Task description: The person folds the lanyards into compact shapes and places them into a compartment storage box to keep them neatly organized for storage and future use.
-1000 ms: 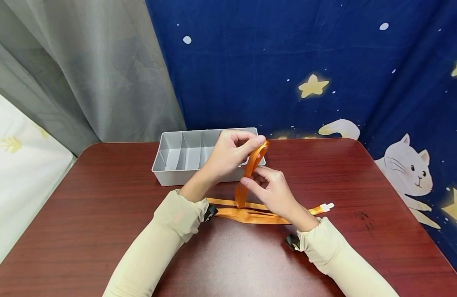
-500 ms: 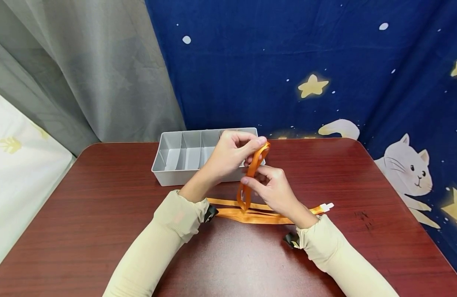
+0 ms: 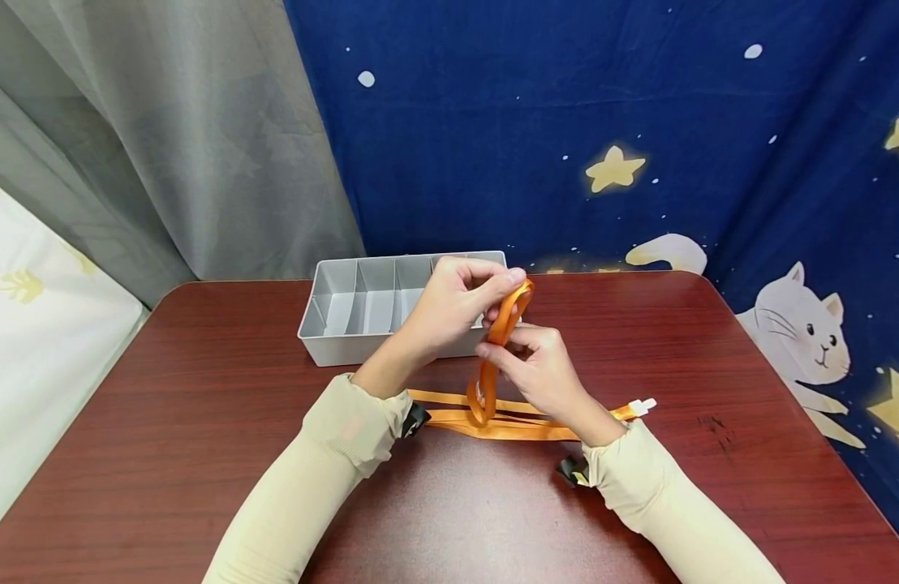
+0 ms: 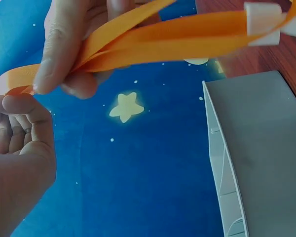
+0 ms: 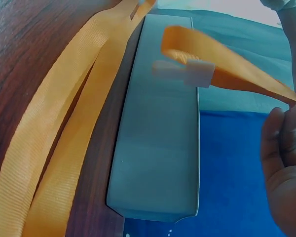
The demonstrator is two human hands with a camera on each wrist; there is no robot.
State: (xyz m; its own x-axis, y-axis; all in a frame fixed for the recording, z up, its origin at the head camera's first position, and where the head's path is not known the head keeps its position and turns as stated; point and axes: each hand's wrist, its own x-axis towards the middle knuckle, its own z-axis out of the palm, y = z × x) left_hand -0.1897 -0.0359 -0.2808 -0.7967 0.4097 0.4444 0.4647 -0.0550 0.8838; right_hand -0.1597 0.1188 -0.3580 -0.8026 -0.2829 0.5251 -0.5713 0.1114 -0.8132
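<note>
1. My left hand [image 3: 455, 302] pinches the top of the strap [image 3: 502, 320] loop, above my right hand [image 3: 540, 369].
2. My right hand pinches the strap lower down.
3. I should keep it flat, not twisted, over the tray [image 3: 333, 345].
</note>
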